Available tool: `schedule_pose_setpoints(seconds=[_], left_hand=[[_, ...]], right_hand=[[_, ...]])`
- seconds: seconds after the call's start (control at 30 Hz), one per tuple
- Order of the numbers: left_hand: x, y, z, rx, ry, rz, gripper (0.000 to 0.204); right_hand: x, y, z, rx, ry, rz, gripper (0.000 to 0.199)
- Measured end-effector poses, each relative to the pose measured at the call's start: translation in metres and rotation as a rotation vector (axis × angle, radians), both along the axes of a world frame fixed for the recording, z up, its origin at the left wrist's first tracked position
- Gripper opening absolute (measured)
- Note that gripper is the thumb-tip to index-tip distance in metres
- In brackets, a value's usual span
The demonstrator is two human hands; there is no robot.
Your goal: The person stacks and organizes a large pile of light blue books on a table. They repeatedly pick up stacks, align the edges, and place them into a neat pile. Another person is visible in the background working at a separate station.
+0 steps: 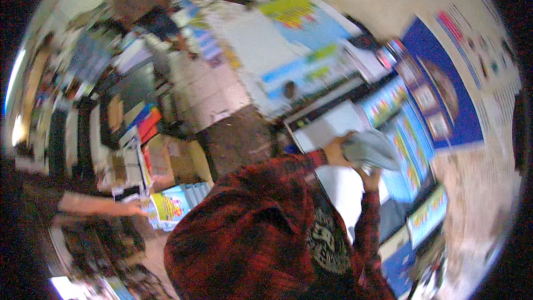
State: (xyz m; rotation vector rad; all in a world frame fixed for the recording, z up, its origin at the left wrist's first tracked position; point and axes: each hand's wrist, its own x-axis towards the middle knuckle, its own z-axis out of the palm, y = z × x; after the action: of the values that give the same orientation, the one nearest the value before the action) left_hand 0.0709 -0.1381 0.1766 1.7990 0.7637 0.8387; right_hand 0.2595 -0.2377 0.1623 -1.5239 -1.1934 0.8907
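Wearing a red-and-black plaid shirt, nearest of all, with both sleeves stretched out to the right. Grasping a grey-blue bundle in the fingers of both hands — with the left hand at its left end, with the right hand at its near edge. Too blurred to identify as cloth or as a sheaf of sheets. Holding it over white sheets and just left of blue, brightly printed stacks. As for progress, can judge those stacks as already piled up, but must call the bundle unfinished, being in hand and not set down; cannot tell how much is left. To the near left, noting a co-worker's hand beside a printed pile, with a cardboard box just beyond. Farther right, seeing a dark blue board. Farthest, making out a far tabletop spread with printed sheets — and, to the far left, another person.
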Motion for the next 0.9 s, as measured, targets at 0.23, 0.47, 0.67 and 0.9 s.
schedule_pose_setpoints(seconds=[0.23, 0.47, 0.67, 0.9], left_hand=[[-0.011, -0.014, -0.097, -0.387, -0.106, -0.389, 0.108], [-0.017, -0.012, 0.0, 0.04, 0.024, -0.354, 0.104], [-0.012, -0.016, -0.048, -0.371, -0.004, -0.319, 0.092], [-0.011, -0.021, -0.022, -0.251, -0.089, -0.016, 0.083]], right_hand=[[-0.005, -0.012, -0.04, 0.068, -0.14, 0.187, 0.07], [-0.002, -0.022, -0.063, 0.133, -0.509, 0.045, 0.05], [-0.003, -0.019, -0.102, 0.151, -0.447, 0.013, 0.048], [0.017, 0.003, 0.018, -0.23, 0.039, 0.365, 0.062]])
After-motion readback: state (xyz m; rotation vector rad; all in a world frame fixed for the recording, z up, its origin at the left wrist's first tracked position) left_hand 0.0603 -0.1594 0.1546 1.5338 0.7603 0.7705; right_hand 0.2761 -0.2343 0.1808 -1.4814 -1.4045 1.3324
